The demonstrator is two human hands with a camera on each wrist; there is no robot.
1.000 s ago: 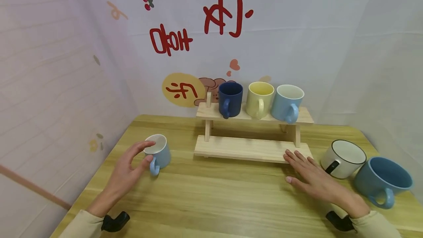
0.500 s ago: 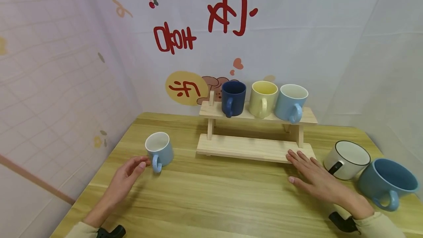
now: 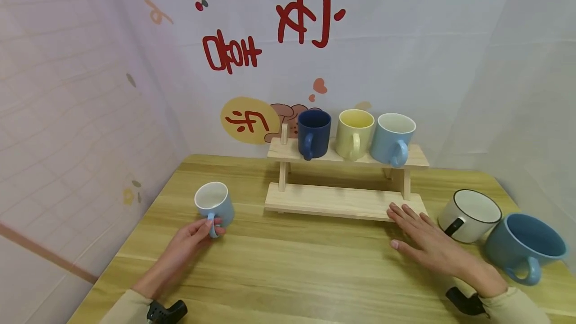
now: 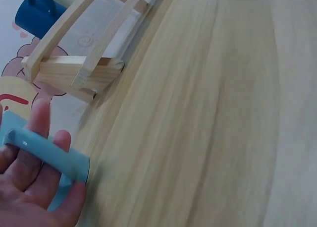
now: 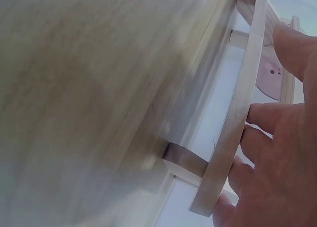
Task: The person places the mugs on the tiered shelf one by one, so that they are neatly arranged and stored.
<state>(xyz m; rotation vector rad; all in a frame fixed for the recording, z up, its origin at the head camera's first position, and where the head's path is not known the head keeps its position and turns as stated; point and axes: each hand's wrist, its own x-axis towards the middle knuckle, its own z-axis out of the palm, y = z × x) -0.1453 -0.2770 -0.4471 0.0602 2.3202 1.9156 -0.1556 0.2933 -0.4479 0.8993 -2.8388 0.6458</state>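
A light blue mug (image 3: 221, 212) with a white inside stands upright on the table at the left. My left hand (image 3: 191, 239) holds it by the handle (image 4: 44, 152), fingers passed through the loop in the left wrist view. At the right, my right hand (image 3: 427, 244) lies with straight fingers on the right end of the lower shelf of a wooden two-tier rack (image 3: 333, 201). In the right wrist view its fingertips touch the shelf's front edge (image 5: 237, 118). A navy mug (image 3: 314, 134), a yellow mug (image 3: 353, 136) and another light blue mug (image 3: 390, 139) stand on the upper shelf.
Right of the rack, a white mug (image 3: 468, 221) with a black rim and black handle stands on the wooden table (image 3: 288, 274). Beside it is a larger blue mug (image 3: 517, 249). A white printed cloth (image 3: 405, 39) hangs behind the table and along its sides.
My left hand has pulled back from over the mug, lowered, then moved in to grip its handle. The mug stays in place. My right hand keeps its place on the shelf.
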